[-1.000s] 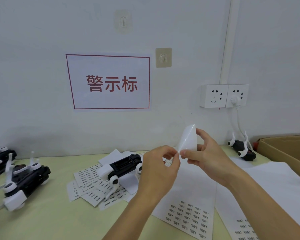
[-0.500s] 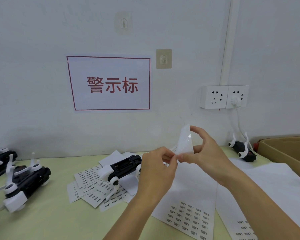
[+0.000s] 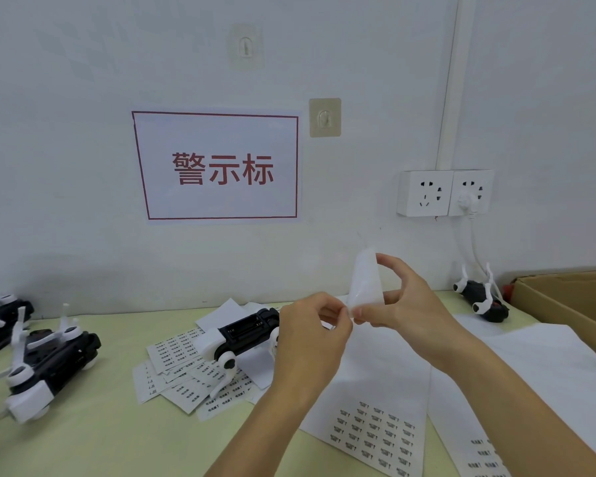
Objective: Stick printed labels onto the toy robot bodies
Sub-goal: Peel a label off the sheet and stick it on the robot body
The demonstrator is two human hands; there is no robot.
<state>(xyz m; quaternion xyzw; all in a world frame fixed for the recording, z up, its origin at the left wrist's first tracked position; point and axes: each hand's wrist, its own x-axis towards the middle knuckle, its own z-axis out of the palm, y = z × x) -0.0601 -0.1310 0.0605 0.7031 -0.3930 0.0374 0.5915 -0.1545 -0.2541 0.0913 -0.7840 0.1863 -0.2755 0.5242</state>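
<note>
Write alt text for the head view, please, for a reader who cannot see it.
Two hands peel at a small white backing strip: right hand holds it, left hand pinches its lower edge. Below lie label sheets and a toy robot body.
</note>
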